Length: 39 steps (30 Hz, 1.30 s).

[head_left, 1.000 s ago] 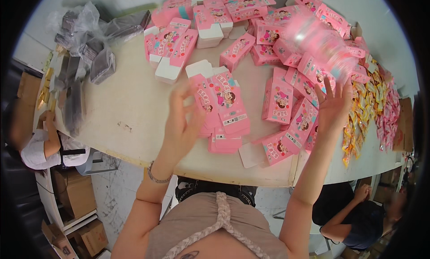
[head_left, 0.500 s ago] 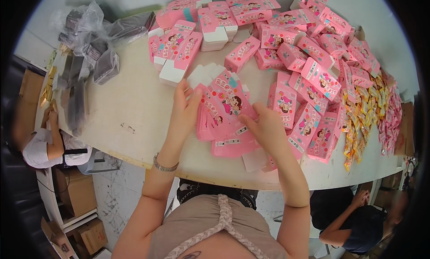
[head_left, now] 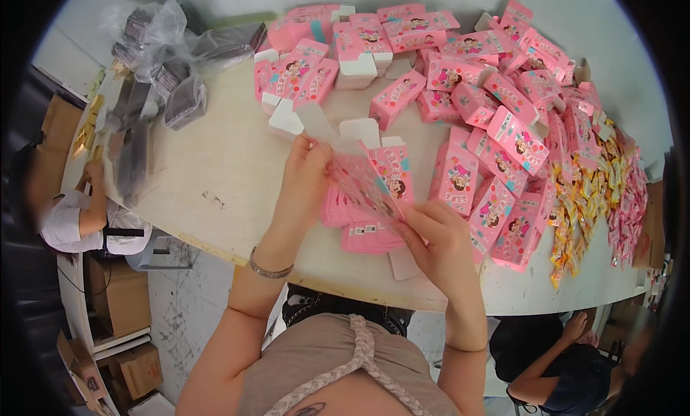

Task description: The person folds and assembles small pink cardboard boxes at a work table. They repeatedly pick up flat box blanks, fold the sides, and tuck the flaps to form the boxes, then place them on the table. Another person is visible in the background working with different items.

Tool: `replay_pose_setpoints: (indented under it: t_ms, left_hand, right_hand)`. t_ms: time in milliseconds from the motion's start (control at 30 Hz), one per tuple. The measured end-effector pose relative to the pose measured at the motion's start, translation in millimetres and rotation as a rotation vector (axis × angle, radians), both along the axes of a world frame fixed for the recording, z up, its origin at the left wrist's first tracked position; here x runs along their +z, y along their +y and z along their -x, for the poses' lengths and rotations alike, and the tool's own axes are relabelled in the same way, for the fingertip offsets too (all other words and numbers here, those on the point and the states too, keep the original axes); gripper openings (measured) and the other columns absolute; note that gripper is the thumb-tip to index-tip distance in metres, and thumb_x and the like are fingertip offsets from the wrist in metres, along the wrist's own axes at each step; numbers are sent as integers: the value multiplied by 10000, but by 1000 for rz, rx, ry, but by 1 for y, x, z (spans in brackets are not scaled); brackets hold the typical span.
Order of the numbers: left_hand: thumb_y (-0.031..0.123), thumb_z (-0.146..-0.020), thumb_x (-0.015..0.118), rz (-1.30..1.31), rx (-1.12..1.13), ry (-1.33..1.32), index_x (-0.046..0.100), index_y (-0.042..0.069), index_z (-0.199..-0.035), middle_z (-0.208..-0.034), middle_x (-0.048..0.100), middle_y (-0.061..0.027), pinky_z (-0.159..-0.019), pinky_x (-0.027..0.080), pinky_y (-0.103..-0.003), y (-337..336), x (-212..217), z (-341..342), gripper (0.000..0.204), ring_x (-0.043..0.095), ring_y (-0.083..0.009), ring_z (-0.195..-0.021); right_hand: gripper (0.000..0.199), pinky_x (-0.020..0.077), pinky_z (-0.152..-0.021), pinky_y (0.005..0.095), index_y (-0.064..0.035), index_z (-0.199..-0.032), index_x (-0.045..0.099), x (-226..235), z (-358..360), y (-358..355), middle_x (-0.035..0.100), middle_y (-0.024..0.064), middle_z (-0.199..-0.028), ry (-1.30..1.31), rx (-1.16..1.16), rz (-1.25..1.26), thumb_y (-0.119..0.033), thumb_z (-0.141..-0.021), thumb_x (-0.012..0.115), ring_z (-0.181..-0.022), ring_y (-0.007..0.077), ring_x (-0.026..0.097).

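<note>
My left hand (head_left: 305,177) and my right hand (head_left: 440,241) both grip one flat pink carton (head_left: 366,180), lifted and tilted above the table. The left hand pinches its upper end near the white flap; the right holds its lower end. Beneath it lies a stack of flat pink cartons (head_left: 363,225) on the pale table (head_left: 230,171). Folded-up pink boxes (head_left: 496,146) stand and lie just right of my hands.
More pink boxes (head_left: 359,42) crowd the far side of the table. Yellow and pink sachets (head_left: 607,193) lie at the right edge. Grey bags in clear plastic (head_left: 154,71) sit far left. One person sits at left (head_left: 72,215), another at lower right (head_left: 560,358). Cardboard boxes (head_left: 118,301) stand on the floor.
My right hand came back from the boxes at the right to the stack in front of me. Both hands have lifted one flat carton off the stack.
</note>
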<state>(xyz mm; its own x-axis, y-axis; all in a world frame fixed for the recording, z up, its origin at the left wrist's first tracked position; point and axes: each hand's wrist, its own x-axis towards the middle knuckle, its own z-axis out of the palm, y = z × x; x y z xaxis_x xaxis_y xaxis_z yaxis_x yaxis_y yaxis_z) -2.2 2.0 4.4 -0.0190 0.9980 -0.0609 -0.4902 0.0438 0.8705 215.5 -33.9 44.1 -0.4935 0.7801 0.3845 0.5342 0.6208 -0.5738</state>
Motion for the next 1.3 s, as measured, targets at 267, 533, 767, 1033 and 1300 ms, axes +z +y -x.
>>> replay_pose_setpoints:
  t_ms: [267,533,767,1033,1300]
  left_hand:
    - [13,-809,485,-126,-241,-76,165,63,-1423,-1399,340,-158,-990,413,-393,-22,39,-39,695,409,-271,-1264]
    - [217,-812,712,-240,-352,660,300,32,-1336,-1256,440,-141,-954,395,-351,-49,30,-29,692,465,-243,-1168]
    - [236,-791,743,-277,-330,895,292,31,-1267,-1079,546,-136,-777,482,-327,-54,30,-25,687,603,-231,-911]
    - [259,-762,775,-422,-202,675,243,37,-1287,-1039,567,-179,-767,503,-361,-55,16,-19,779,614,-235,-912]
    - [116,-837,652,-251,-180,551,307,16,-1305,-1237,471,-136,-921,438,-376,-50,14,-6,590,503,-216,-1130]
  right_hand:
    - [769,462,-857,359,28,-1419,227,-6,24,0,486,206,-1245,553,-165,239,-132,-825,689,-1018,303,552]
    - [385,365,-990,353,-13,-1213,413,-35,7,3,457,152,-1259,479,-75,112,-43,-874,592,-1204,233,431]
    - [48,451,-794,272,-8,-840,592,-23,24,8,579,82,-1023,1064,-39,500,-37,-865,621,-931,124,549]
    - [207,491,-774,263,-33,-1050,674,-2,17,5,589,92,-1110,725,60,423,-115,-861,653,-938,146,589]
    - [291,527,-728,287,-36,-1158,598,-25,-34,10,603,125,-1145,567,-74,495,-148,-889,588,-950,218,626]
